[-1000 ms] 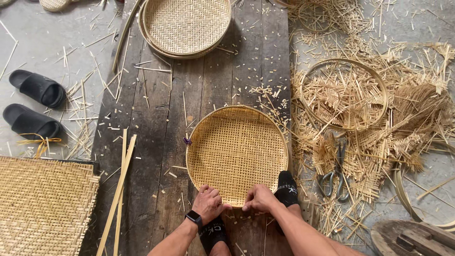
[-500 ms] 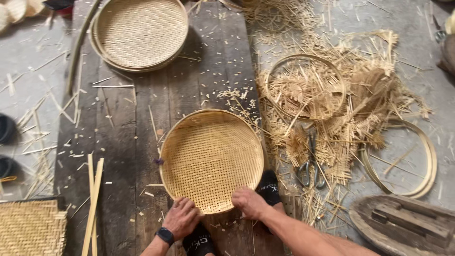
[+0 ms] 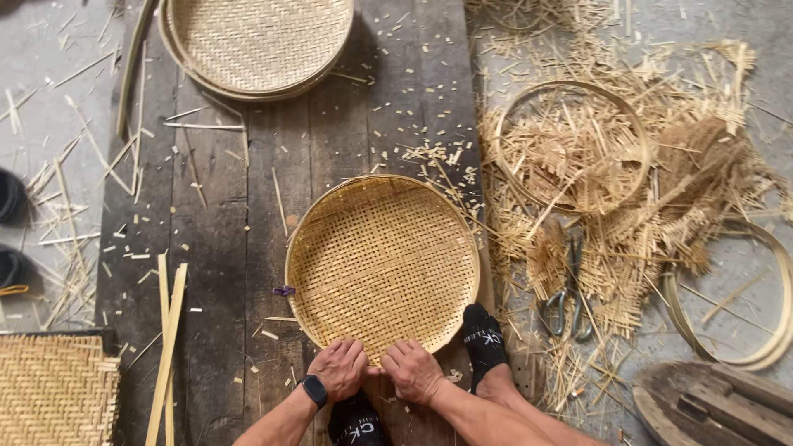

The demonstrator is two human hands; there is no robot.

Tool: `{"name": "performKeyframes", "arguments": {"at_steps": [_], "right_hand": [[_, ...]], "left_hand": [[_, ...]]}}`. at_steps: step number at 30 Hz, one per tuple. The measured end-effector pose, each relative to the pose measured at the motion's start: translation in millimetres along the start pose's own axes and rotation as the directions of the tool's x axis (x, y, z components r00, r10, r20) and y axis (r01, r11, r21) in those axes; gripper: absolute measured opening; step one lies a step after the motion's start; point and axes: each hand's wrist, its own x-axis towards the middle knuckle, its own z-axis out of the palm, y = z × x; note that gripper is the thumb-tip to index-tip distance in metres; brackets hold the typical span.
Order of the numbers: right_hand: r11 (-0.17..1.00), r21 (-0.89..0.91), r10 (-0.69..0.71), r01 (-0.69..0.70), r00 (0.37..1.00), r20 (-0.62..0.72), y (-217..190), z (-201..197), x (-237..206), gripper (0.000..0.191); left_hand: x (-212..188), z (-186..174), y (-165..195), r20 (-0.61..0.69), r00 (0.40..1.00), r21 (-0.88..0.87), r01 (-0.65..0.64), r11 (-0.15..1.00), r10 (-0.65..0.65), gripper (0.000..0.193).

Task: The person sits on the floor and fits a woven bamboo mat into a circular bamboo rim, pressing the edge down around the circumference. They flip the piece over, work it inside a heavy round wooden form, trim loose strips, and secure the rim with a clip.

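Observation:
A round woven bamboo tray [image 3: 382, 260] lies flat on dark wooden planks [image 3: 223, 248]. My left hand [image 3: 340, 368] and my right hand [image 3: 413, 372] sit side by side on the tray's near rim, fingers curled over the edge and pressing it. A dark watch is on my left wrist. My feet in black socks flank the hands: one [image 3: 483, 341] against the rim at the right, the other [image 3: 355, 421] under my left forearm.
A stack of finished woven trays [image 3: 258, 41] lies at the far end of the planks. Bamboo scraps, a hoop [image 3: 574, 144] and shears [image 3: 570, 289] lie to the right. A woven mat [image 3: 54, 388] and bamboo strips [image 3: 165, 347] are at the left, black sandals [image 3: 10, 198] beyond.
The view has swung to the right, so everything sits further left in frame. My hands have drawn closer together on the tray's near rim.

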Motion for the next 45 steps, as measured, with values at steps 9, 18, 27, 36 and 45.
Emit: {"name": "performKeyframes", "arguments": {"at_steps": [9,18,27,36,45], "right_hand": [[0.992,0.045,0.116,-0.119,0.991,0.065,-3,5,16,0.012],[0.914,0.377,0.121,-0.152,0.987,0.105,32,-23,9,0.010],[0.598,0.414,0.469,-0.687,0.718,0.514,43,-18,22,0.026],[0.819,0.472,0.258,-0.326,0.944,0.205,36,-30,11,0.024],[0.836,0.508,0.177,-0.208,0.978,0.110,-1,3,19,0.018]], "left_hand": [[9,-7,-11,0.059,0.997,-0.023,0.056,0.998,-0.054,0.022],[8,-21,-6,0.016,0.995,-0.095,0.095,0.991,-0.094,0.024],[2,-9,-13,0.058,0.984,-0.264,0.176,0.948,-0.167,0.029],[-16,-56,-51,-0.012,0.999,-0.144,-0.041,0.989,0.040,0.023],[-21,-12,-22,-0.023,1.000,-0.287,0.000,0.958,-0.007,0.015]]}}
